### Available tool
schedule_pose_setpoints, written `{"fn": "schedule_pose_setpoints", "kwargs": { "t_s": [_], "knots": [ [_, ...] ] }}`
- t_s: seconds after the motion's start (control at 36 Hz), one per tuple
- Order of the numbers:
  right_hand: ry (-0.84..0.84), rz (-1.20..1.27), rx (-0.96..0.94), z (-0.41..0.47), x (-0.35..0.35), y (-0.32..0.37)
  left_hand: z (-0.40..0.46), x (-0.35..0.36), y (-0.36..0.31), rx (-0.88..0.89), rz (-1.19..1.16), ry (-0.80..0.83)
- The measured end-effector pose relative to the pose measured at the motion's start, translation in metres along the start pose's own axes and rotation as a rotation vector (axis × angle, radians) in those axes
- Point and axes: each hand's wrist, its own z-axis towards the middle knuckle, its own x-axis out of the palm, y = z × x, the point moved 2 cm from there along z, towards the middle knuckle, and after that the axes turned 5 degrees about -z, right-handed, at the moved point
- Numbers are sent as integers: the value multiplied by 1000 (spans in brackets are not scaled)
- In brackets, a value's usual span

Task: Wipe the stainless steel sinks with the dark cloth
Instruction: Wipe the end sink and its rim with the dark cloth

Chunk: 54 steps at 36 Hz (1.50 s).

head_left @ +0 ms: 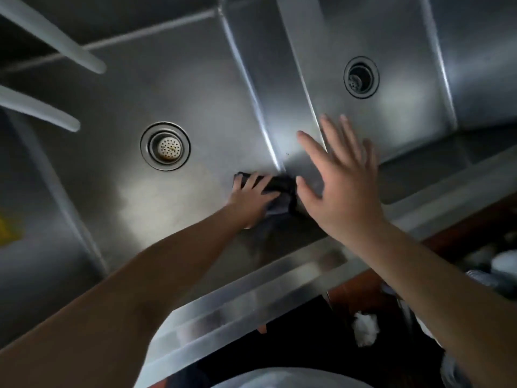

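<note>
Two stainless steel sinks sit side by side: the left sink (179,88) with a perforated strainer drain (165,146) and the right sink (391,107) with a dark open drain (361,77). My left hand (251,198) presses the dark cloth (282,191) flat on the left sink's floor, in its near right corner by the divider (282,88). Fingers of that hand lie spread over the cloth. My right hand (342,180) hovers above the divider with fingers straight and spread, holding nothing.
Two pale faucet spouts (56,46) reach in from the upper left over the left sink. The steel front rim (279,278) runs diagonally below my arms. At the lower right are a dark floor area, a white crumpled object (365,329) and blurred items.
</note>
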Motion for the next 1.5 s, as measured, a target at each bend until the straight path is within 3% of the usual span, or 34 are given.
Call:
{"fn": "schedule_pose_setpoints", "kwargs": {
  "t_s": [0.08,0.22,0.44,0.64,0.78,0.89,1.11,1.28,1.5],
  "knots": [
    [56,18,164,-18,11,-18,17,5,-1,-59,-31,-44],
    [48,53,229,-25,28,-23,26,0,4,-224,-110,-148],
    [-183,73,210,0,17,-33,26,-27,9,-326,-79,30],
    [-64,30,226,25,18,-46,-10,-46,32,-406,-599,-6],
    [-65,77,212,29,23,-49,-23,-55,52,-653,-1208,-244],
    [-80,104,214,29,24,-51,-10,-65,41,-769,-1442,-386],
    [-75,88,220,31,30,-55,45,-87,-20,-717,-1730,-366],
    [-72,106,205,32,32,-56,46,-91,-25,-768,-1898,-366],
    [-36,133,186,31,33,-57,-11,-132,-41,-504,-1998,-398]
  ]
}}
